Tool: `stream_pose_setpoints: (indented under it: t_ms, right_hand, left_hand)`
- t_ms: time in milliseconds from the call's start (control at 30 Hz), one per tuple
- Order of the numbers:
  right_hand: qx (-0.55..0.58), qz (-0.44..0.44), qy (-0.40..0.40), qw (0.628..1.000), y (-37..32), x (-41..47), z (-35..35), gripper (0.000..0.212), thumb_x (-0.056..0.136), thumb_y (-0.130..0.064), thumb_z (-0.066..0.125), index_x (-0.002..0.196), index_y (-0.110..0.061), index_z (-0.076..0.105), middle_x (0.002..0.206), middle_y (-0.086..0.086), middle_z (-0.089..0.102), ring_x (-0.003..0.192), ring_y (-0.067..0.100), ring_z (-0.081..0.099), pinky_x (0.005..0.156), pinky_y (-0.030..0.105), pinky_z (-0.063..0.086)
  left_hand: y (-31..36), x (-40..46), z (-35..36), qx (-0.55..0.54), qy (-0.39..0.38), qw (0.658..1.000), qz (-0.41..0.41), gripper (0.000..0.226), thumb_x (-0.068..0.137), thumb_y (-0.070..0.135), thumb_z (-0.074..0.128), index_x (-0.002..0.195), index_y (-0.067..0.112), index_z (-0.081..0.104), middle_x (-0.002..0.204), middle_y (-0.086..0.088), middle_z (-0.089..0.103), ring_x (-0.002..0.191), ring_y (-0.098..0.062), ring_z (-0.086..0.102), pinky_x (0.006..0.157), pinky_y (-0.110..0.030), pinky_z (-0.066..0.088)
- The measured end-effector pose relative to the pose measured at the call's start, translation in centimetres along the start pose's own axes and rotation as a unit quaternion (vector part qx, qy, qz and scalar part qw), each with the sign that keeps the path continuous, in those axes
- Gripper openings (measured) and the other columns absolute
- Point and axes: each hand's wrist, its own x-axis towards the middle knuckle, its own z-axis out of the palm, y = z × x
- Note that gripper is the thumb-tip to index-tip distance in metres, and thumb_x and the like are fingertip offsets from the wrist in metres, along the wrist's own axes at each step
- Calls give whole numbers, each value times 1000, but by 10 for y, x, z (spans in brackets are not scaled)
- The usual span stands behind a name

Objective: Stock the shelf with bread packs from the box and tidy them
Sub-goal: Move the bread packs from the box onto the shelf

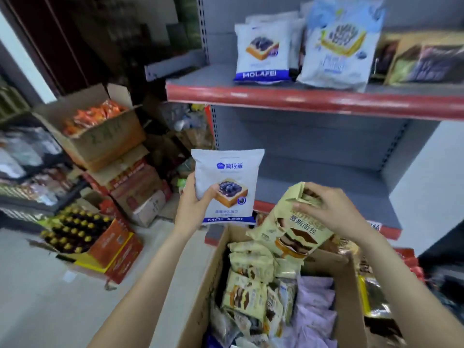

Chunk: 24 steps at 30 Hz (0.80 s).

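1. Head view: my left hand [192,204] grips a white blueberry pack [227,182] upright, thumb across its front, above the box [200,292] at 6 o'clock.
2. My right hand [334,209] pinches the top of a tilted cream pack [288,229] over the box's far rim.
3. Two more white packs [262,54] stand on the red-edged shelf [301,99] at 12 o'clock.
4. More packs fill the box; cartons [105,136] stack at 9 o'clock.
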Motion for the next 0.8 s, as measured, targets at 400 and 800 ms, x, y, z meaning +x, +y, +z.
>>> stream_pose_setpoints:
  t_ms: [400,800]
  right_hand:
    - [-24,-88,231,969,-76,65,-109,17,92,-32,54,88,-16,53,72,-7,56,72,20,54,61,35,37]
    - [-31,-44,283,958,-94,109,-114,27,90,-42,50,82,-16,51,69,-4,58,66,16,55,62,40,45]
  left_hand:
    - [157,156,8,-116,-9,988,105,43,94,30,56,131,18,39,117,1,62,100,-15,66,82,-31,57]
    - [159,263,80,-32,-146,983,107,55,96,25,54,139,9,23,128,1,48,113,-14,51,92,-25,41]
